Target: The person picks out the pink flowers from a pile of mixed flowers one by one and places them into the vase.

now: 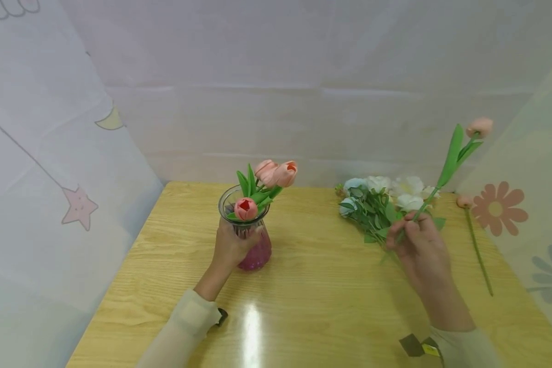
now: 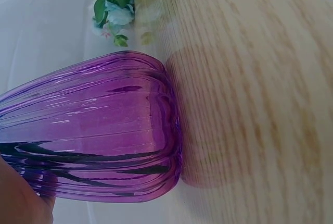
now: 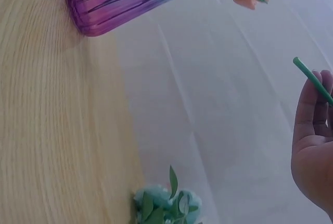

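Note:
My left hand [image 1: 233, 244] grips the neck of a ribbed glass vase [image 1: 257, 253], clear at the rim and purple toward its base. Several pink tulips [image 1: 246, 209] with green leaves stand in it. In the left wrist view the purple vase [image 2: 104, 130] sits upright on the wooden table. To the right, my right hand [image 1: 420, 250] pinches the green stem of another pink tulip [image 1: 450, 158], raised above the table with its bloom up and to the right. The lower end of that stem [image 3: 312, 78] shows past the fingers in the right wrist view.
White and pale blue flowers [image 1: 377, 202] with green leaves lie at the back right of the table [image 1: 313, 286]. One more pink tulip [image 1: 476, 245] lies near the right edge. White cloth [image 1: 276, 117] with printed shapes hangs around the back and sides.

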Tool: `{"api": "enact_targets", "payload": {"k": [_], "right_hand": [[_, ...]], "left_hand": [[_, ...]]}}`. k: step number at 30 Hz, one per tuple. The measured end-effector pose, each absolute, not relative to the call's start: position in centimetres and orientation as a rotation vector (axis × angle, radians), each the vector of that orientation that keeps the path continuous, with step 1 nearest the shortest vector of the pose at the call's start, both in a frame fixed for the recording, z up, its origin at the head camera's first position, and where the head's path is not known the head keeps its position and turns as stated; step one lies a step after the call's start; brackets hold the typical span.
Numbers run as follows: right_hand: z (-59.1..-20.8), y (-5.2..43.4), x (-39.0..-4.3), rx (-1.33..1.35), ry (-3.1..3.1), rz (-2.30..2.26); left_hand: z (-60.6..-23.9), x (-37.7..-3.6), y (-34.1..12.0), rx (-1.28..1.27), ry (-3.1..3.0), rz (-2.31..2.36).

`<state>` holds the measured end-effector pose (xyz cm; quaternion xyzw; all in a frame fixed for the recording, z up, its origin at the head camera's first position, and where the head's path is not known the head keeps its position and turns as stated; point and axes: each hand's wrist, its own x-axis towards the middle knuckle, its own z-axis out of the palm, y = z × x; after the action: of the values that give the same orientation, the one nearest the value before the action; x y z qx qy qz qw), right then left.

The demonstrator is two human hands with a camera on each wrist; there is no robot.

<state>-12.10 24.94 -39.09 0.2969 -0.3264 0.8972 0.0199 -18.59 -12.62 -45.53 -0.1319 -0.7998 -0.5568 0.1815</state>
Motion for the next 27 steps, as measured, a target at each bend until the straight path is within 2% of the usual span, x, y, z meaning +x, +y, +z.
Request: {"api": "enact_targets", "payload": {"k": [14,27], "right_hand": [[-37.2,20.6,-12.8,1.005,-1.158,2.646],[-36.1,17.6,-13.5,0.930,-1.304,2.471]], "left_hand": [[-45.6,-18.7,-12.6,-0.386,-2.241,-1.568],[-45.8,-18.7,-12.7,-0.351,-2.261,-1.582]]}}
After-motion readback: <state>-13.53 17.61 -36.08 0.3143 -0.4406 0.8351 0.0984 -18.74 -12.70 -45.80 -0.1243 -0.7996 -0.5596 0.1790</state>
